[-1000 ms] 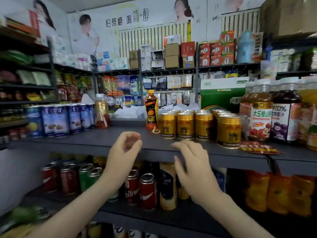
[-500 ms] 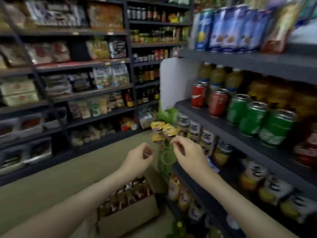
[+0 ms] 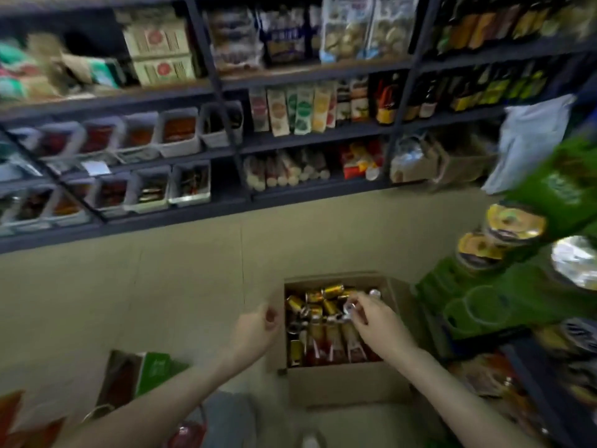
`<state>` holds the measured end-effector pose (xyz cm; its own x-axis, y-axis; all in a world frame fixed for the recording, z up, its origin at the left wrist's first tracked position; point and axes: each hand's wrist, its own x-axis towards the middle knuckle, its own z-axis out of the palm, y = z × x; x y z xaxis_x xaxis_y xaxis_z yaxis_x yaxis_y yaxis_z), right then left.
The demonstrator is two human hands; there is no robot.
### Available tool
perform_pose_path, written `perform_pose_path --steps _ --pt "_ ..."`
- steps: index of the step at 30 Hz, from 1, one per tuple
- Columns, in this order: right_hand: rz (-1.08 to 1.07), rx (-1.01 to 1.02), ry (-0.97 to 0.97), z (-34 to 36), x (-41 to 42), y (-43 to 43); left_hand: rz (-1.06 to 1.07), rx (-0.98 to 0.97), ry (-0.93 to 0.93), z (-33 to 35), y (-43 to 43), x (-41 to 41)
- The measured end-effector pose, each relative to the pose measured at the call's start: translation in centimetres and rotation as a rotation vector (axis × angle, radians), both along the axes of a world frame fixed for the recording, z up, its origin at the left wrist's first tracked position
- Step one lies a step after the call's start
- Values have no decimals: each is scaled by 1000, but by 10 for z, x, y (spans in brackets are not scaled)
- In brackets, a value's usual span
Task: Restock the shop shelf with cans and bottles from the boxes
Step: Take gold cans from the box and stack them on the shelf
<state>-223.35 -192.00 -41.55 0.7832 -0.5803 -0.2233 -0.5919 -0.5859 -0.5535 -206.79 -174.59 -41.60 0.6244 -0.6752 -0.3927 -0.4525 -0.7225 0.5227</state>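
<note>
An open cardboard box (image 3: 349, 383) stands on the floor below me. It holds gold cans (image 3: 332, 291) at the far end and bottles with red labels (image 3: 334, 344) lying at the near end. My right hand (image 3: 376, 321) is over the box, its bent fingertips at the silver top of a can (image 3: 350, 308); no grip round it shows. My left hand (image 3: 258, 328) hovers just left of the box with fingers loosely curled and nothing in it. The shelf (image 3: 549, 392) stands at my right, blurred.
Green packs (image 3: 478, 305) and yellow-lidded cans (image 3: 513, 221) stick out from the shelf on the right, close to the box. A second box with a green side (image 3: 145, 373) lies on the floor at lower left. Dark shelving (image 3: 226, 215) with snack trays lines the far side of the aisle.
My view has swung from the shelf of gold cans down and left to the floor. Both hands have dropped to the box, the right one reaching over the cans.
</note>
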Motion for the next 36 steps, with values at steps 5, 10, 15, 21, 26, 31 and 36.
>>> perform_pose_path --steps 5,10,15,21,26,31,36 --pt "47 82 139 -101 51 -9 -16 104 42 -95 -21 66" --pt "24 134 227 -211 76 -17 -4 133 74 -196 -27 96" --pt "-41 228 224 -351 128 -44 79 184 77 -315 -35 121" --pt "-99 279 212 -519 200 -65 123 183 125 -459 -41 143" --pt "-85 279 178 -600 250 -72 192 87 192 -527 -66 147" --pt "-115 234 183 -641 265 -73 313 0 265 -549 -100 151" --pt "-153 226 -14 -619 238 -54 679 -22 637 -571 -151 151"
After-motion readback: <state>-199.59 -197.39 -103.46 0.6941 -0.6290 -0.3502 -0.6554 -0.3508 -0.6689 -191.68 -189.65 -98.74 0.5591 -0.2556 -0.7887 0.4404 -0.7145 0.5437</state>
